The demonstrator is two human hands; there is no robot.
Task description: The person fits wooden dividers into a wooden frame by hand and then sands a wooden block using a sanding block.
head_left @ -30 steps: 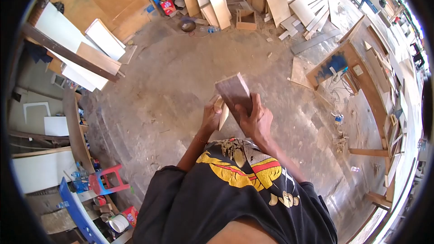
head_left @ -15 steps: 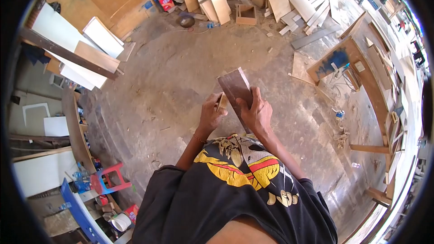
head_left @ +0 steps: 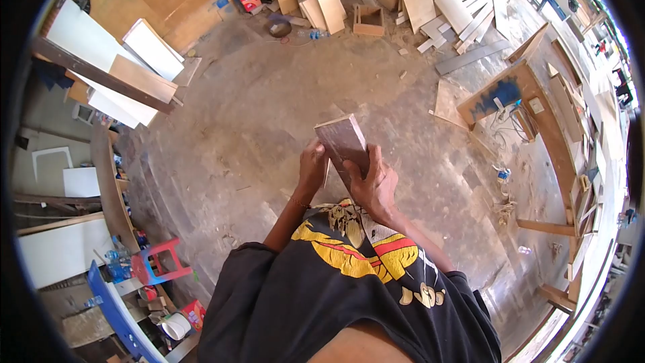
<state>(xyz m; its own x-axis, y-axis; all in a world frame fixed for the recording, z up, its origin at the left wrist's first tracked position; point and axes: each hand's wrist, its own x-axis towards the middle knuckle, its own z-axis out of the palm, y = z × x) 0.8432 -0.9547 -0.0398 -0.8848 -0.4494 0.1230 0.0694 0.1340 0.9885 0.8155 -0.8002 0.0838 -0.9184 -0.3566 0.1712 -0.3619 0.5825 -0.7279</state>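
Note:
A dark brown wooden board (head_left: pixel 344 140) stands out in front of my shirt, its far end pointing away from me and its pale cut edge showing. My right hand (head_left: pixel 376 187) grips its right side, thumb lying across the broad face. On the opposite side, my left hand (head_left: pixel 312 167) is closed on a thin tan piece (head_left: pixel 326 176), pressed close against the board's left edge. Most of that piece is hidden by the fingers and the board, and its material cannot be made out.
Offcuts and panels (head_left: pixel 453 13) lie heaped at the back right, near an open wooden box (head_left: pixel 368 20). White boards (head_left: pixel 153 50) lean at the left. A red and blue plastic stool (head_left: pixel 161 262) is low left; a wooden cabinet frame (head_left: pixel 504 97) stands right.
The board has come slightly nearer and its far end has shifted left. My left hand has brought the thin tan piece from beside the board to its left edge.

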